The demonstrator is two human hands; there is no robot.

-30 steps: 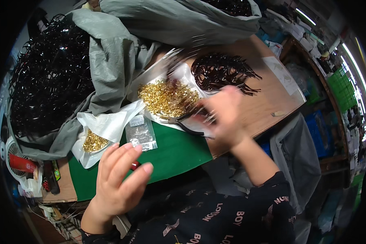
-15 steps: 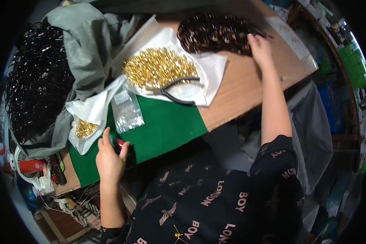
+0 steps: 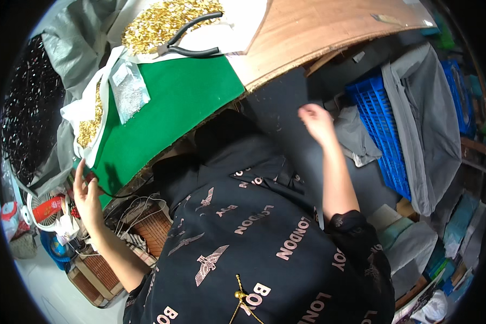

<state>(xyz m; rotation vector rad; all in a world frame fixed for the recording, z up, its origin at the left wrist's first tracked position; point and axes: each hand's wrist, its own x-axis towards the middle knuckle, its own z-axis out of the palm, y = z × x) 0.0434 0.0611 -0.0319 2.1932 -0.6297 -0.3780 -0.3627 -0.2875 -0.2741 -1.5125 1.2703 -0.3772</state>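
My left hand (image 3: pixel 87 197) is at the green mat's (image 3: pixel 173 108) left front edge, fingers apart, beside a small, partly hidden red object (image 3: pixel 92 176). My right hand (image 3: pixel 316 121) hangs over the dark space below the table, fingers loosely curled, nothing visible in them. Black-handled pliers (image 3: pixel 191 51) lie on white paper (image 3: pixel 248 21) by a pile of gold pieces (image 3: pixel 146 29). A clear bag (image 3: pixel 128 89) lies next to a smaller paper (image 3: pixel 70 113) with gold pieces.
A mass of glossy black strands (image 3: pixel 29 108) sits in grey cloth (image 3: pixel 73 40) at left. A small fan (image 3: pixel 38 216) and cables (image 3: pixel 146 205) are below it. The wooden tabletop (image 3: pixel 329 27) extends right. Blue crates (image 3: pixel 378 135) draped with grey covers (image 3: pixel 426 124) stand at the lower right.
The view has tilted downward. My right hand has left the dark brown strands, which are out of sight now, and moved down off the tabletop. My left hand remains near the mat's edge.
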